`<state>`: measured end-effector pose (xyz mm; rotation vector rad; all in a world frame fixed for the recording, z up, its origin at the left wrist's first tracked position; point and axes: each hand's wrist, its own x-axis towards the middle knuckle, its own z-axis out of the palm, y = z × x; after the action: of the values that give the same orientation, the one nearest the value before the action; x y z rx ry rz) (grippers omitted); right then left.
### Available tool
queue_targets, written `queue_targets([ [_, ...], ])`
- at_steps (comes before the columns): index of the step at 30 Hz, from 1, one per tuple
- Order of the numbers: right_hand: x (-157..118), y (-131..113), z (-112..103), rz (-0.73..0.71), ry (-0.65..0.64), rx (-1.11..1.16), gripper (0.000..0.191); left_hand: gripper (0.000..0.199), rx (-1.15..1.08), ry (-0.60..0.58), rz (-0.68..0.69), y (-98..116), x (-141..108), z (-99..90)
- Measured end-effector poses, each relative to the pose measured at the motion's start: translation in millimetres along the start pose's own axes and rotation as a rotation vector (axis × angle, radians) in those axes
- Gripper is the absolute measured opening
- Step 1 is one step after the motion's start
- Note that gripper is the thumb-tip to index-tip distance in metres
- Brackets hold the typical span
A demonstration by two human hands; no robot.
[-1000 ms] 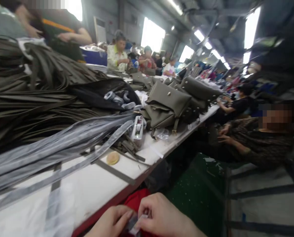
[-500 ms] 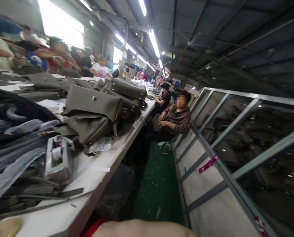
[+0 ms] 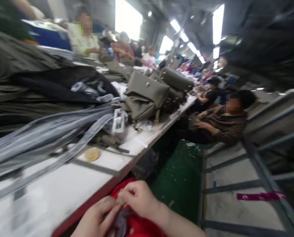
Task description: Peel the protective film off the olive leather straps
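My left hand (image 3: pixel 99 215) and my right hand (image 3: pixel 138 199) meet at the bottom of the view, above red cloth (image 3: pixel 143 227) by the table edge. Both are closed, fingertips pinched together on something too small and blurred to make out. Greyish, see-through material (image 3: pixel 121 223) hangs just below the fingers. On the white table (image 3: pixel 63 187) beyond lie long grey strips (image 3: pixel 63 131), a round yellowish roll (image 3: pixel 92 154) and a white tape dispenser (image 3: pixel 119 121).
Olive-grey bags (image 3: pixel 147 89) are piled along the table. A seated person (image 3: pixel 231 121) holds a bag at the right, beside a metal-framed rack (image 3: pixel 235 187). More people work across the table. The floor (image 3: pixel 179 177) is green.
The view has swung left and down, so the scene sits further right. Both hands now show together at the bottom; before, only a blurred part of skin was there.
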<state>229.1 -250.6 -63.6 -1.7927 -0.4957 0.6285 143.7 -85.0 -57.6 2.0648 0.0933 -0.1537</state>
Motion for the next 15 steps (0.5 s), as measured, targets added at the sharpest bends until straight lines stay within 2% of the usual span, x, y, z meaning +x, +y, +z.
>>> queue_targets([
  [3, 5.3, -4.8, -9.6, -0.004, -0.004, 0.006, 0.037, 0.045, -0.054, -0.037, -0.039, 9.1, -9.2, 1.3],
  [9, 19.2, 13.8, -7.6, 0.017, -0.231, -0.104, 0.035, 0.042, -0.228, -0.136, -0.089, 7.7, -11.0, -3.7],
  [12, 19.1, 13.7, -6.4, 0.030, -0.314, -0.129, 0.032, 0.041, -0.266, -0.139, -0.115, 2.9, -11.6, -2.1],
  [14, 16.4, 6.4, -9.8, -0.010, -0.231, -0.164, 0.025, 0.044, -0.266, -0.125, -0.178, -2.2, -9.8, -0.7],
  [15, 13.6, 0.5, -12.3, -0.080, -0.169, -0.202, 0.023, 0.046, -0.270, -0.115, -0.218, -5.0, -8.5, -0.2],
])
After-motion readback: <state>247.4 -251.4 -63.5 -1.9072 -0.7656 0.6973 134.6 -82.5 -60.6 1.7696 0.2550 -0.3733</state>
